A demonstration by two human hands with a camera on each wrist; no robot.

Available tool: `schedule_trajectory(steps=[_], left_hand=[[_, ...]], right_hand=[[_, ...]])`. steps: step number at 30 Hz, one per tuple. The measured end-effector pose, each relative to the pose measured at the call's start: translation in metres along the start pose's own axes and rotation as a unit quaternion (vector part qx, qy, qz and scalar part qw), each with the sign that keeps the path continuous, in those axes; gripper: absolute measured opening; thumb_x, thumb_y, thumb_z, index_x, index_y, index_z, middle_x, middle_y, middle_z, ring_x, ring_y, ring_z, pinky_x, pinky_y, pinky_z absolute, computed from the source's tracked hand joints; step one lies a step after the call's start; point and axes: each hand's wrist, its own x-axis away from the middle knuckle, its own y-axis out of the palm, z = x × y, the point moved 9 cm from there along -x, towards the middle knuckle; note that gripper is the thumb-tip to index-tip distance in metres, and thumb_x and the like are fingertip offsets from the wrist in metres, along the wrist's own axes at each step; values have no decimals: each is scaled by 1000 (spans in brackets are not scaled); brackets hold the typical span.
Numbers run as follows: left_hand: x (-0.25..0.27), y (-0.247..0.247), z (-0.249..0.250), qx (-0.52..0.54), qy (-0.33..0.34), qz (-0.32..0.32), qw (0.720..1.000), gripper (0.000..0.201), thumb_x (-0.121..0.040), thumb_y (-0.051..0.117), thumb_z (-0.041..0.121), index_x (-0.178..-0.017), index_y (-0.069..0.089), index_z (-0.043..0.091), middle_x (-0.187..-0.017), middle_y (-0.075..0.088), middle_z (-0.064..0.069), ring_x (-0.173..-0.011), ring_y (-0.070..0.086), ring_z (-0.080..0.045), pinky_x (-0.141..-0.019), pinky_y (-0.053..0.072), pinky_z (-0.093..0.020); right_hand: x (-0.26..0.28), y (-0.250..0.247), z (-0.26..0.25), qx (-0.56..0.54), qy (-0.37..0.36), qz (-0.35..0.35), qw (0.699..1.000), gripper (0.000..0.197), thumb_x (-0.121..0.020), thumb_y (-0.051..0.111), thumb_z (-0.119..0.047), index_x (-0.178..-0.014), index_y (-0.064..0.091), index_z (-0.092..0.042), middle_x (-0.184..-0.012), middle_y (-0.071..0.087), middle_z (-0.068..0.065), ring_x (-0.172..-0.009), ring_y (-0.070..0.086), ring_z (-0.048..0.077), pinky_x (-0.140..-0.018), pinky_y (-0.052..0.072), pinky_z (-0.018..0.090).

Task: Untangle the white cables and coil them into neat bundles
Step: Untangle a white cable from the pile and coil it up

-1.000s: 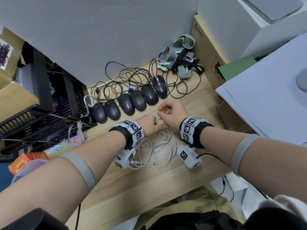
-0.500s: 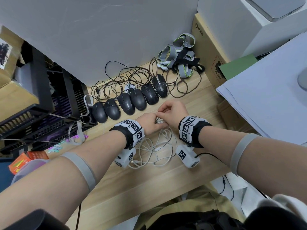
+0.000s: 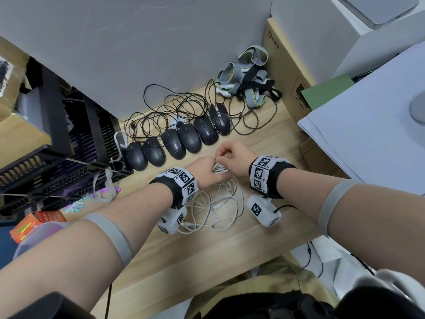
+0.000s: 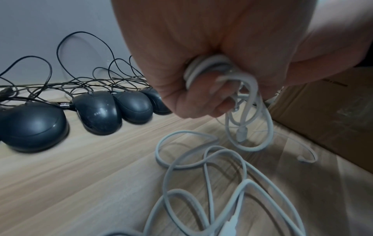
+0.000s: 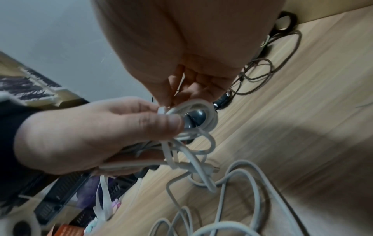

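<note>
White cables [image 3: 216, 203] lie in loose tangled loops on the wooden desk [image 3: 174, 256], running up to both hands. My left hand [image 3: 207, 171] grips a small wound coil of white cable [image 4: 210, 67], thumb pressed on it [image 5: 193, 111]. My right hand [image 3: 234, 157] pinches a white cable end [image 5: 161, 110] at the top of that coil, fingertips against the left hand's. More loops [image 4: 201, 175] trail on the desk below, with a connector [image 5: 214, 170] hanging free.
Several black mice [image 3: 174, 143] with tangled black wires [image 3: 170, 111] line the back of the desk. Grey straps [image 3: 248, 77] and a cardboard box [image 3: 287, 72] stand at the back right, a black rack [image 3: 57, 157] at the left, white paper [image 3: 372, 125] at the right.
Both hands have stayed together over the coil. The right hand has shifted slightly, its fingers now pinching the cable end at the left hand's fingertips.
</note>
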Motion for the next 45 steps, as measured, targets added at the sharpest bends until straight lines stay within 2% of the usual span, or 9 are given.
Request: schedule_trajectory(steps=[5,11,16,23,26,29,38,42,45], left_hand=[[0,2,-3,25,-36,9,999,52,-100,48,49,-131,45,7,-101,65,-5,-86,62,-19,-74,51,-33],[-2,9,-4,52,-40,-29,997,54,-107,26,44,-115,61,4,-109,70,-16,-104,64,-31,-91,47,-35],[0,0,-5,107,-44,23,993,54,-107,21,48,-135,54,16,-132,63,-11,-122,57,-26,-106,40,-34],[3,2,-3,118,-66,-15,991,35,-104,32,23,-86,59,9,-96,62,-10,-93,56,-24,-80,41,-30],[8,10,-1,158,-89,-37,983,32,-99,37,21,-82,59,5,-72,57,-10,-56,54,-12,-52,41,-22],[13,13,7,223,-105,-35,968,30,-98,38,21,-76,54,8,-56,52,-10,-27,35,-7,-31,24,-13],[7,10,16,215,-97,-59,970,32,-96,39,18,-65,47,14,-44,46,1,-28,36,-8,-42,31,-21],[3,8,-4,236,-150,-57,958,35,-96,36,20,-68,53,9,-49,52,-7,-30,40,-17,-40,35,-22],[1,9,-4,247,-153,-86,953,46,-103,29,19,-67,54,6,-38,50,-2,-26,40,-14,-36,34,-18]], right_hand=[[0,1,3,35,6,25,999,8,-88,62,-16,-84,62,-24,-74,62,-9,-66,56,7,-70,53,29],[2,-10,4,32,-7,60,998,11,-86,61,-15,-83,64,-24,-76,62,-8,-69,57,9,-70,52,27],[-7,-19,-1,-30,-13,76,997,19,-83,66,-11,-73,63,-28,-73,62,-5,-66,55,8,-71,54,26],[-5,-22,6,-62,0,67,996,17,-80,72,-11,-73,67,-26,-70,64,-7,-65,56,6,-70,52,26],[-14,-36,-5,-93,1,120,988,17,-76,72,-13,-70,66,-27,-76,71,4,-72,65,20,-78,58,37],[-25,-48,-12,-96,2,153,984,16,-75,70,-14,-69,64,-28,-79,72,10,-72,65,23,-79,58,42],[-23,-67,-3,-161,39,225,960,9,-79,68,-15,-76,67,-24,-71,66,-3,-68,63,13,-78,58,37],[-18,-37,17,-146,125,106,976,36,-83,70,-33,-111,66,-11,-105,69,4,-99,64,18,-95,51,36],[-14,-13,16,-67,102,0,993,26,-87,67,-33,-103,73,-14,-103,71,0,-96,64,14,-94,49,33]])
